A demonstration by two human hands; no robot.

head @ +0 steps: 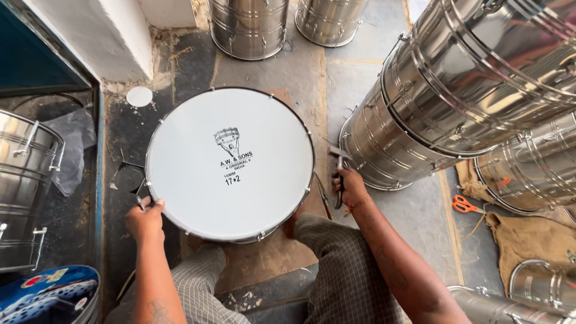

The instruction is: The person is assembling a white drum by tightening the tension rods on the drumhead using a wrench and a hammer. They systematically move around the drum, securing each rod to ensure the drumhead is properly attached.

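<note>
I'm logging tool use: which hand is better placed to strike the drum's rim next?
Probably the right hand: it holds the hammer right beside the drum. The left hand only rests at the near-left rim, apparently steadying it.

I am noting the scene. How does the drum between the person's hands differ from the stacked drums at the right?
The drum with the white head stands upright with its skin fitted and facing up; the stacked steel drums lie tilted and show only bare shells. The left hand touches the first; none touches the stack. Both are round with metal rims.
</note>
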